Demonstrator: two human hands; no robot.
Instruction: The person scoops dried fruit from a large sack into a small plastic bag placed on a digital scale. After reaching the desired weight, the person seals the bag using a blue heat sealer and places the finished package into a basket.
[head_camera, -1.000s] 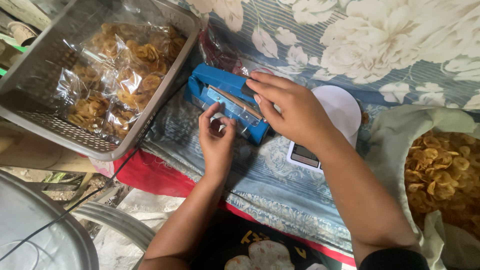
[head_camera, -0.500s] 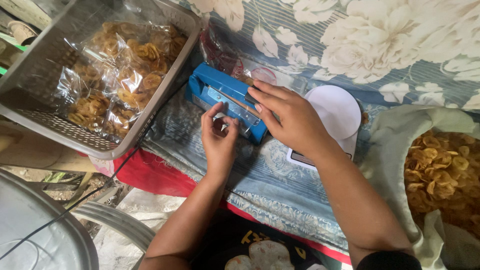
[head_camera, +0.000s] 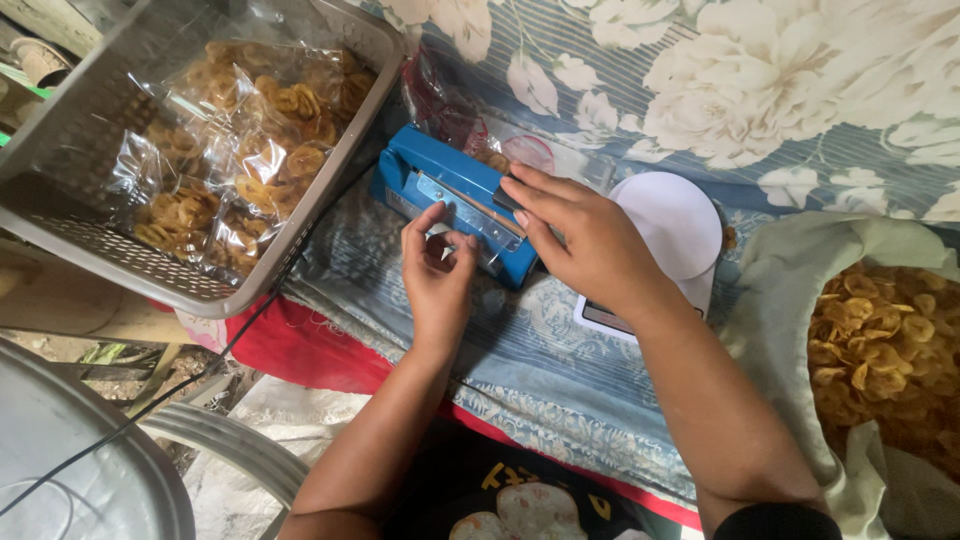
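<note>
The blue metal bag sealer sits on the floral blue cloth, just beside the round white kitchen scale. The right hand lies flat on its arm, fingers spread and closed on nothing. The left hand pinches the thin clear plastic bag edge at the front: soft, slippery film, best held by its corners. Sealed clear packets of golden chips fill the grey mesh basket on the left.
</note>
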